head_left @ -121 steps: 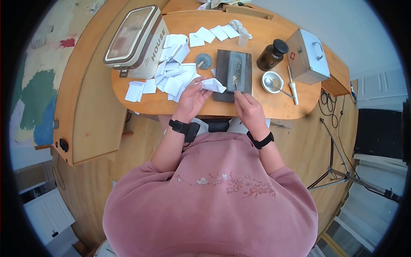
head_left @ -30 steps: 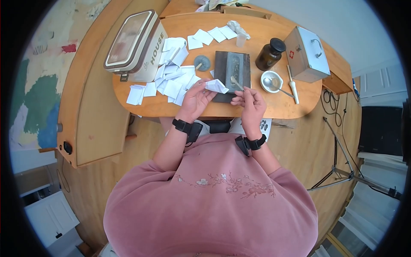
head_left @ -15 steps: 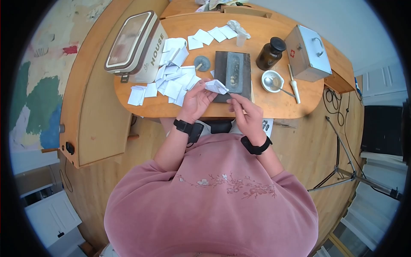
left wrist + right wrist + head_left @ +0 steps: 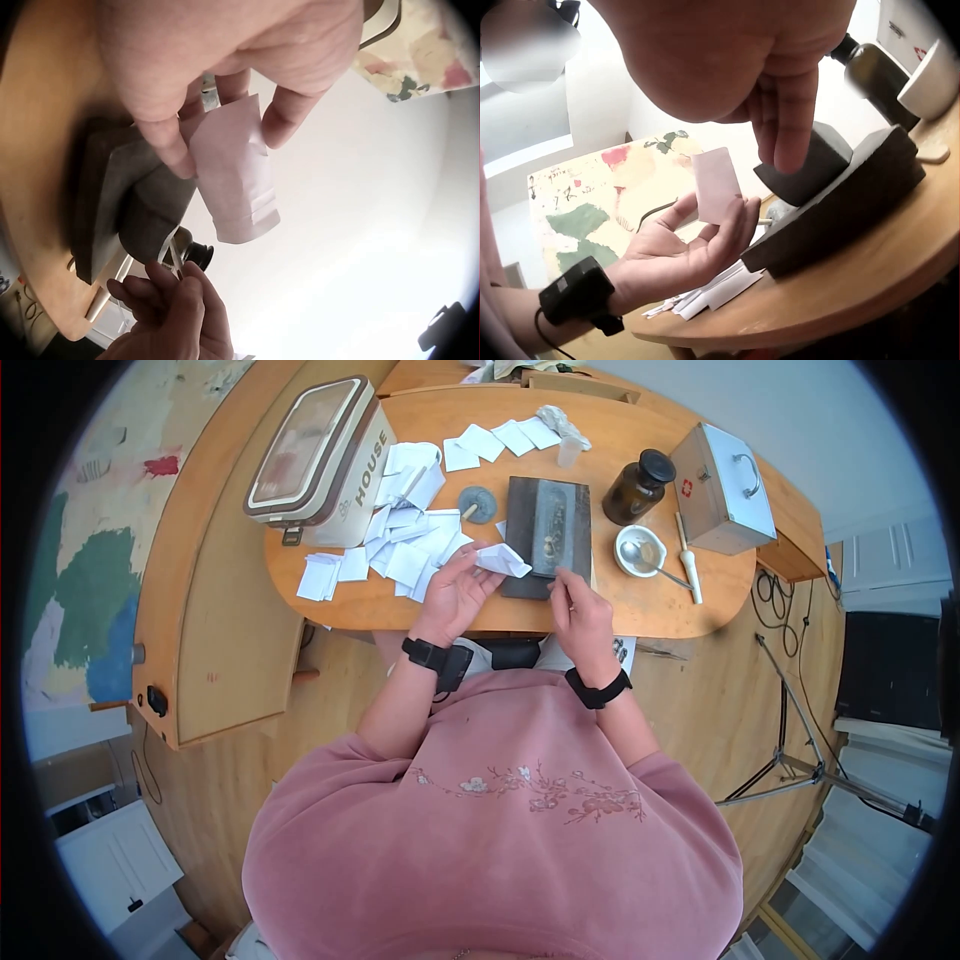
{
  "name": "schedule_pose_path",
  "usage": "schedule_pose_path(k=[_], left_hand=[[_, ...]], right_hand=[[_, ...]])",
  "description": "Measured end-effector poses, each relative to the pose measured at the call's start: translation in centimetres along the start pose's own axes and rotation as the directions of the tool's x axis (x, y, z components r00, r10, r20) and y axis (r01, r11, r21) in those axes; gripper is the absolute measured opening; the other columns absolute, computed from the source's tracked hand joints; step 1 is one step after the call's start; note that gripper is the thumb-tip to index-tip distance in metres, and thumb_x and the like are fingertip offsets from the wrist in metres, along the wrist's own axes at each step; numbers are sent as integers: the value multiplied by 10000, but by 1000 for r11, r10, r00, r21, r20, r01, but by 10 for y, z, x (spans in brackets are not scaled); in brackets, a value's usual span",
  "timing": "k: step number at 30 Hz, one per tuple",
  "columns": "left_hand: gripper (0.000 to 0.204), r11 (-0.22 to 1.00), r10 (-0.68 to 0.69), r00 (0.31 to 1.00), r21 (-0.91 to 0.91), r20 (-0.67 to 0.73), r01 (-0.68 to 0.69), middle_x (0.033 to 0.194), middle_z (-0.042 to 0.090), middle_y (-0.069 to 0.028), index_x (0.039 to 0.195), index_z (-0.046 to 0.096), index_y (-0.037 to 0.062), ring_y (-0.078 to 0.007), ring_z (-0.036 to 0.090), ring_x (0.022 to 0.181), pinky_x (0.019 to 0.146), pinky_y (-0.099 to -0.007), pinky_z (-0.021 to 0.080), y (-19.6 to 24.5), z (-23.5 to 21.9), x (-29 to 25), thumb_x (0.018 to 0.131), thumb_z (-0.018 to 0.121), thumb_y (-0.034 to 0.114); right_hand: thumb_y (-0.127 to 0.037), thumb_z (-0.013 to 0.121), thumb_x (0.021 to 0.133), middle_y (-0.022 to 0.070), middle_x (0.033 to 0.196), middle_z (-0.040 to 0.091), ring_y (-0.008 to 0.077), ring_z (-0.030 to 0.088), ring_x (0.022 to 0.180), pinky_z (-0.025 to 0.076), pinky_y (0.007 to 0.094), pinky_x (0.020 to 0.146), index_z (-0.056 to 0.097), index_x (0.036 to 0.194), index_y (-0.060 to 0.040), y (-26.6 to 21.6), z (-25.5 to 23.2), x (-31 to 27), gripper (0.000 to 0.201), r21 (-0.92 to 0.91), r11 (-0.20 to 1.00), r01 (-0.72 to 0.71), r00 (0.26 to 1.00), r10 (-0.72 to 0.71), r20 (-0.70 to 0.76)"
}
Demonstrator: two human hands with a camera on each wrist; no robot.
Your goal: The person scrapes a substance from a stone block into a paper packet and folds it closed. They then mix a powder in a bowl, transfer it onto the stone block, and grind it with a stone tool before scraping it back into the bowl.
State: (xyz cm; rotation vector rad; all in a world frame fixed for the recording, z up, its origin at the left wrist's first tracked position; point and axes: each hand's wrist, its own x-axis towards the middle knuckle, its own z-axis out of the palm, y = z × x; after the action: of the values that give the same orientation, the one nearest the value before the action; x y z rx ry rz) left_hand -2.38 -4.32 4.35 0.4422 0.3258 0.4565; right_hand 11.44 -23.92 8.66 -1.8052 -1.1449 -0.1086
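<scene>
My left hand [image 4: 454, 600] holds a folded white paper packet [image 4: 502, 560] between thumb and fingers, just left of the dark block's near end. In the left wrist view the packet [image 4: 234, 172] shows a folded band along its lower end. My right hand [image 4: 583, 618] pinches a thin light-coloured stick-like tool [image 4: 176, 256] over the near edge of the block; its far end is hidden. The dark block [image 4: 520, 510] has a long grey trough [image 4: 552, 505] with yellowish bits in it.
Left lie many loose paper packets [image 4: 405, 565] beside a lidded box [image 4: 335, 480]. A grey disc [image 4: 480, 500] with a short wooden handle is behind the packet. Right stand a brown jar [image 4: 632, 500], a white bowl [image 4: 628, 560] with a spoon, a white stick [image 4: 690, 570] and a metal case [image 4: 715, 490].
My right hand went from over the trough to the packet's mouth, then back right to the trough's near end, its fingers drawn closer together. My left hand has stayed almost still with the packet.
</scene>
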Motion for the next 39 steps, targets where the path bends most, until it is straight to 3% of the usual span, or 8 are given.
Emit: schedule_pose_path(k=[5, 11, 15, 21, 27, 29, 32, 39], left_hand=[[277, 1000, 1, 1000, 11, -4, -1, 1385, 694, -144, 1358, 638, 28, -297, 660, 1350, 1252, -501, 511, -1, 0, 0, 1119, 665, 167], [226, 997, -12, 1000, 76, -20, 14, 1363, 715, -114, 1313, 677, 36, -253, 675, 1335, 1243, -460, 520, -1, 10, 5, 1135, 663, 174], [211, 996, -9, 1000, 87, 5, 9, 1350, 723, -113, 1301, 691, 41, -250, 679, 1331, 1243, -460, 520, -2, 8, 10, 1142, 653, 173], [284, 995, -7, 1000, 103, 0, 7, 1382, 703, -126, 1382, 659, 22, -264, 667, 1350, 1265, -471, 509, -3, 8, 11, 1157, 625, 191], [292, 997, -29, 999, 77, 25, 27, 1372, 713, -133, 1378, 661, 25, -265, 674, 1334, 1243, -465, 520, -4, 9, 11, 1149, 638, 205], [292, 998, -31, 999, 62, 28, 29, 1360, 716, -132, 1379, 660, 28, -268, 672, 1342, 1241, -465, 521, -3, 8, 11, 1147, 640, 203], [291, 998, -15, 1000, 68, 23, 14, 1370, 712, -135, 1378, 659, 25, -275, 670, 1351, 1245, -474, 519, -1, 5, 9, 1143, 641, 196], [330, 997, -3, 1000, 73, -21, 4, 1401, 695, -145, 1409, 642, 5, -292, 658, 1372, 1273, -500, 492, 1, 0, 9, 1138, 644, 194]], right_hand=[[-78, 661, 1136, 178, 1026, 852, 197, 836, 873, 661, 331, 798, 718, 1233, 50, -17, 12, -2, 171, 413, 826, -383, 916, 398, 53], [-108, 603, 1183, 198, 1075, 825, 220, 821, 879, 691, 347, 852, 672, 1253, 83, -1, 18, -1, 214, 795, 454, -402, 807, 586, 73], [-117, 598, 1188, 222, 1093, 812, 230, 817, 884, 706, 368, 848, 666, 1265, 87, 4, 11, 1, 228, 816, 392, -424, 756, 649, 81], [-105, 599, 1186, 209, 1090, 821, 225, 817, 887, 703, 361, 843, 676, 1276, 82, -9, -10, -2, 221, 803, 436, -406, 812, 575, 98], [-48, 641, 1146, 160, 1067, 847, 175, 815, 877, 667, 325, 804, 722, 1265, 56, -22, -17, 1, 178, 523, 799, -295, 955, 257, 146], [-10, 688, 1088, 184, 1031, 832, 257, 824, 860, 656, 370, 786, 726, 1256, 42, -20, -21, 5, 180, 261, 963, -73, 994, 91, -58], [21, 716, 1033, 216, 999, 801, 383, 796, 869, 637, 436, 770, 724, 1232, 27, -6, -25, 14, 199, 54, 998, -42, 999, 42, -6], [3, 699, 1041, 244, 1001, 773, 465, 740, 860, 613, 478, 748, 712, 1203, 18, 5, -13, 19, 164, -74, 997, -37, 994, 44, 97]])
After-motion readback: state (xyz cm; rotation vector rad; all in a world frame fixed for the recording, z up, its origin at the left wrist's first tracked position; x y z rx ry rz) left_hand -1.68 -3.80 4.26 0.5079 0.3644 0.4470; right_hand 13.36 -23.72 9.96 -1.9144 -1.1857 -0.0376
